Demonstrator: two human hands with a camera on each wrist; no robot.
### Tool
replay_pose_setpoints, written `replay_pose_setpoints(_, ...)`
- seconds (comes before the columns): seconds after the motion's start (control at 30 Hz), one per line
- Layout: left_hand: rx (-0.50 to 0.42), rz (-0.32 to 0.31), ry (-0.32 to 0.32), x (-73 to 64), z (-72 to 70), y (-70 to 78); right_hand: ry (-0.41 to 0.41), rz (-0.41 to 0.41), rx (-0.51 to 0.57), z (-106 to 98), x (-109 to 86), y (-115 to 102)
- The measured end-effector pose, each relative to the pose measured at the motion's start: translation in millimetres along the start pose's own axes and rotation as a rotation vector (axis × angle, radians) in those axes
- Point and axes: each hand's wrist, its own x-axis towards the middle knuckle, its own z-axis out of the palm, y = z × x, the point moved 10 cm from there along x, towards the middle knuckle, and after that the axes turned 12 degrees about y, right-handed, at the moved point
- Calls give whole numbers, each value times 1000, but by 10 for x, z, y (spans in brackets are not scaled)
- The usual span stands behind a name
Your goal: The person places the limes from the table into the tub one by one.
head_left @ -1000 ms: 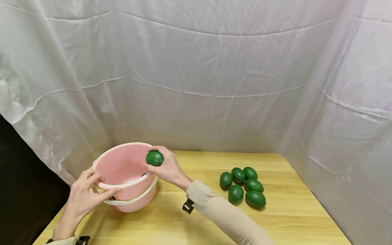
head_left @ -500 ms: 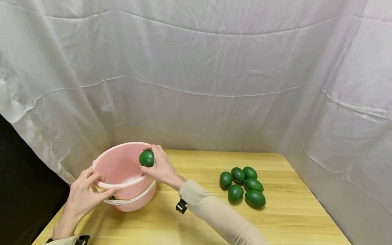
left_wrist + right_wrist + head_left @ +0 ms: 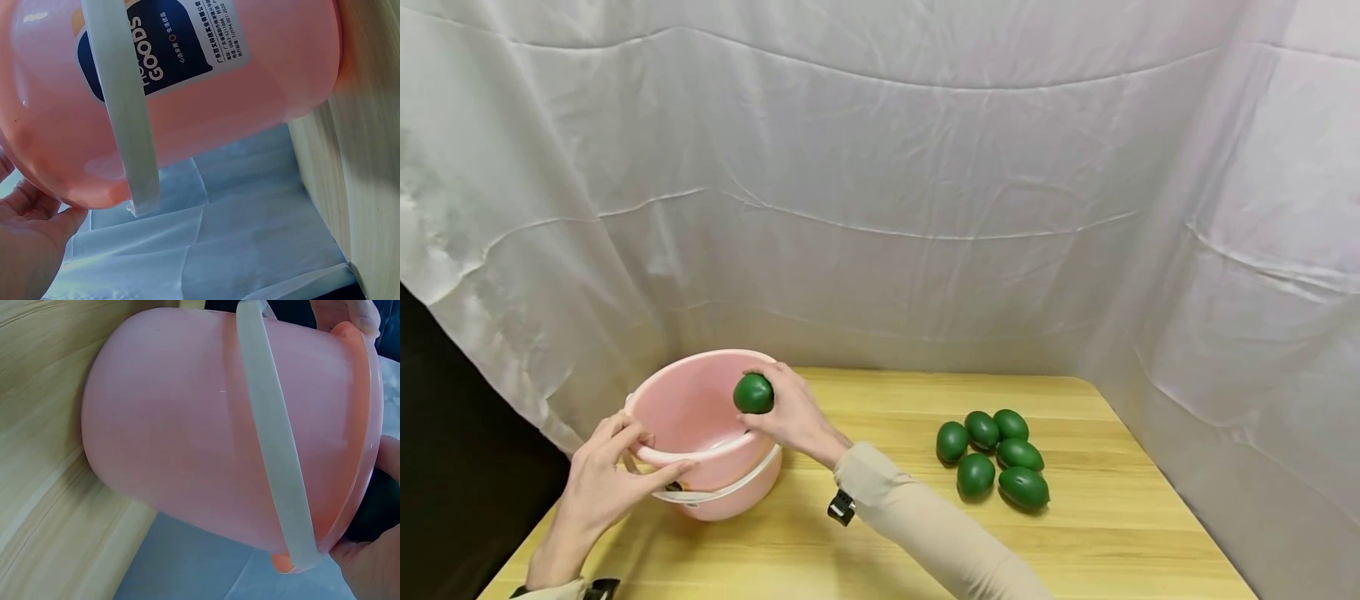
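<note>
A pink bucket with a white handle stands on the left of the table. My left hand holds its near-left rim, fingers over the edge and thumb along the outside. At the bucket's right rim, my right hand grips a dark green oval fruit between thumb and fingers, over the opening. In the right wrist view that fruit shows dark behind the rim. Most of the bucket's inside is hidden by its front wall and my right hand.
Several more green oval fruits lie in a cluster on the right half of the wooden table. Pale grey cloth hangs behind the table and along its right side. Dark material shows at the far left.
My right hand has moved left with the green fruit, from the bucket's right rim to farther over the opening. The left hand stays on the rim.
</note>
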Motion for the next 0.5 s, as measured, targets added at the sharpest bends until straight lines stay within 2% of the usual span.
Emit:
replay_pose_setpoints(0.2, 0, 2, -2, -2, -1, 1, 6, 11, 50, 6, 6, -14)
replay_pose_setpoints(0.5, 1, -13, 0, -6, -1, -9, 11, 4, 48, -3, 7, -7)
